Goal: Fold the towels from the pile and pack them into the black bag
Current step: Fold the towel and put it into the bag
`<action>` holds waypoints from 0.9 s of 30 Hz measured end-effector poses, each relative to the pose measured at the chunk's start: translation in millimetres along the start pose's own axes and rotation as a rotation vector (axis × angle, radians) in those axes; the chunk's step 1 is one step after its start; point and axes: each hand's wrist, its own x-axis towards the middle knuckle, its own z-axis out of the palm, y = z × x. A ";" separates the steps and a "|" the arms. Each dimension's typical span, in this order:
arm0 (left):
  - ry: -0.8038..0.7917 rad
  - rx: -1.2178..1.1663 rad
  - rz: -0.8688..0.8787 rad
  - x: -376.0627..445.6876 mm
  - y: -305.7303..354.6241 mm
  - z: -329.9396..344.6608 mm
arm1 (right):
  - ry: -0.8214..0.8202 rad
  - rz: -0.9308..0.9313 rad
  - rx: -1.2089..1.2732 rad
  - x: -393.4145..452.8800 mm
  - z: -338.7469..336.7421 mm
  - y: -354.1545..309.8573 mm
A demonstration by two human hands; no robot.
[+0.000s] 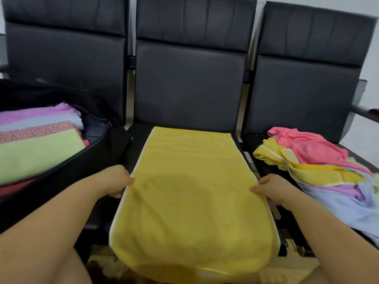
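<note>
A yellow towel [190, 191] with white trim lies spread lengthwise over the middle seat and hangs off its front edge. My left hand [117, 180] pinches its left edge, and my right hand [270, 188] pinches its right edge, at about mid-length. The open black bag [98, 154] sits on the left seat and holds several folded towels, with a green one [37, 154] on top. The unfolded pile of towels [315, 165], pink, yellow, purple and pale blue, lies on the right seat.
Three joined black padded seats [190, 85] with tall backs stand against a white wall. An armrest [367, 113] sticks out at the far right. Pale floor shows below the seat's front edge.
</note>
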 end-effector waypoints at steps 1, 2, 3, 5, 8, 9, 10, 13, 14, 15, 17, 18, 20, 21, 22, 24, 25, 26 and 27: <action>0.005 -0.103 -0.004 1.2 0.1 0.1 | 0.001 -0.003 0.060 -0.9 -3.0 2.3; 0.017 -0.188 0.006 1.4 -0.9 -0.6 | -0.015 -0.018 0.111 -1.1 -6.4 4.9; 0.029 -0.256 0.017 1.4 -2.7 -2.1 | -0.050 -0.041 0.155 -2.9 -10.3 6.3; 0.007 -0.336 0.054 -0.5 -8.0 -6.8 | -0.163 -0.093 0.191 -7.5 -17.6 9.8; -0.108 -0.322 0.142 -7.7 -14.1 -13.6 | -0.266 -0.173 0.047 -10.9 -24.2 18.6; -0.129 -0.294 0.167 -10.1 -15.6 -15.1 | -0.285 -0.192 -0.029 -13.2 -24.6 20.0; -0.137 -0.257 0.191 -13.4 -16.8 -16.1 | -0.298 -0.204 -0.110 -15.2 -24.0 21.5; -0.090 -0.058 0.274 -19.1 -20.0 -17.7 | -0.256 -0.245 -0.374 -20.4 -18.0 22.4; -0.059 0.030 0.302 -22.0 -19.2 -17.3 | -0.217 -0.270 -0.452 -21.7 -16.5 22.6; -0.023 0.114 0.328 -24.8 -18.4 -17.4 | -0.174 -0.295 -0.499 -23.3 -16.2 22.0; 0.060 0.243 0.379 -31.5 -15.2 -21.1 | -0.068 -0.345 -0.543 -26.3 -19.7 18.9; 0.101 0.287 0.402 -33.7 -14.0 -24.0 | -0.023 -0.381 -0.540 -29.2 -22.8 16.7; 0.195 0.344 0.488 -36.3 -13.6 -30.6 | 0.044 -0.451 -0.484 -35.8 -32.0 13.9; 0.244 0.314 0.535 -37.8 -13.7 -35.0 | 0.081 -0.481 -0.406 -39.8 -36.5 11.5; 0.277 0.215 0.559 -42.0 -13.8 -39.2 | 0.112 -0.484 -0.316 -44.9 -41.7 9.2; 0.249 -0.014 0.570 -55.4 -13.4 -49.0 | 0.057 -0.460 -0.074 -55.2 -52.5 8.2; 0.180 -0.153 0.574 -64.4 -10.9 -51.0 | -0.041 -0.448 0.066 -60.0 -56.4 7.2; 0.103 -0.248 0.565 -70.7 -11.3 -54.2 | -0.106 -0.423 0.195 -62.2 -60.6 8.0; 0.048 -0.333 0.537 -76.4 -12.9 -57.1 | -0.168 -0.401 0.325 -62.7 -66.2 8.7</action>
